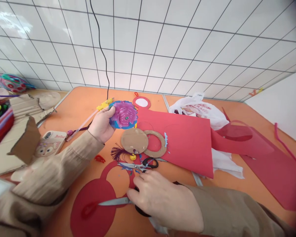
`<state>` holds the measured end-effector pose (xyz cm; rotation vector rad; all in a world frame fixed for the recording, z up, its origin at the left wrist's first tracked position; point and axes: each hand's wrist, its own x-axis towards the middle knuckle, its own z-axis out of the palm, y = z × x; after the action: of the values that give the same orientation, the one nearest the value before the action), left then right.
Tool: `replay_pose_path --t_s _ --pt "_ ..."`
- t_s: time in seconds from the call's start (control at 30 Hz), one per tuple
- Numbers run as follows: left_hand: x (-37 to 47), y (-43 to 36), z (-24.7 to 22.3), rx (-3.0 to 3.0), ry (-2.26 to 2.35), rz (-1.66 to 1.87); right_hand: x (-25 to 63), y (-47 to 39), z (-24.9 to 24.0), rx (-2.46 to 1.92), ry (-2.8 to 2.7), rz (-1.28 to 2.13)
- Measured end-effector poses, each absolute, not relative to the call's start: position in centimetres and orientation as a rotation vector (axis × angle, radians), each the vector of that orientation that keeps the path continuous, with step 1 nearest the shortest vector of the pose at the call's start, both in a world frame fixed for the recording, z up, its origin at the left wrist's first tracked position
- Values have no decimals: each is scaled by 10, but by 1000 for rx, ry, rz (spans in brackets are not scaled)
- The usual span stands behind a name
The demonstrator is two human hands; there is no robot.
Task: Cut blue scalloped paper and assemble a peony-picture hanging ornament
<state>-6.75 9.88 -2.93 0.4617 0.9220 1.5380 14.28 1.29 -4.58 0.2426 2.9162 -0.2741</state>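
Note:
My left hand [101, 123] is closed on the edge of a blue disc with a purple flower [124, 114] on its face, raised above the table. In the lower middle, my right hand [160, 197] is closed round the black handles of a pair of scissors [115, 201]. Their blades point left over a red cut-out [93, 207] and look shut. Just beyond that hand lies a second pair of scissors [135, 165] among blue scraps. A round cardboard disc [134, 140] and a cardboard ring [154, 153] lie between the hands, beside a dark tassel [119, 152].
A large red sheet [187, 141] covers the middle right. Behind it sits a white plastic bag [204, 108]. A yellow glue gun [105, 104] lies near the tiled wall, its cord rising. At left are a phone [50, 144] and torn cardboard [24, 138].

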Motion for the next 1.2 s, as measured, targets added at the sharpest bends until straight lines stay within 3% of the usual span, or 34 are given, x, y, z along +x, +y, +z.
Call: replay_pose_path --t_s 0.13,0.33,0.53,0.63,0.83,1.2 --pt "-69 99 -27 506 880 1537 153 28 -25 366 2884 -403" --pt "-69 99 -22 551 830 1548 161 57 -15 243 2528 -1611" --pt "-69 96 -22 559 808 1520 174 78 -22 534 2304 -2406" --pt "-69 94 -23 607 766 1470 185 95 -15 444 2731 -2298" --pt "-65 89 -25 652 735 1367 186 111 -18 1022 3012 -1957" --pt "-54 84 -22 536 732 1373 180 114 -32 896 2945 -2180"
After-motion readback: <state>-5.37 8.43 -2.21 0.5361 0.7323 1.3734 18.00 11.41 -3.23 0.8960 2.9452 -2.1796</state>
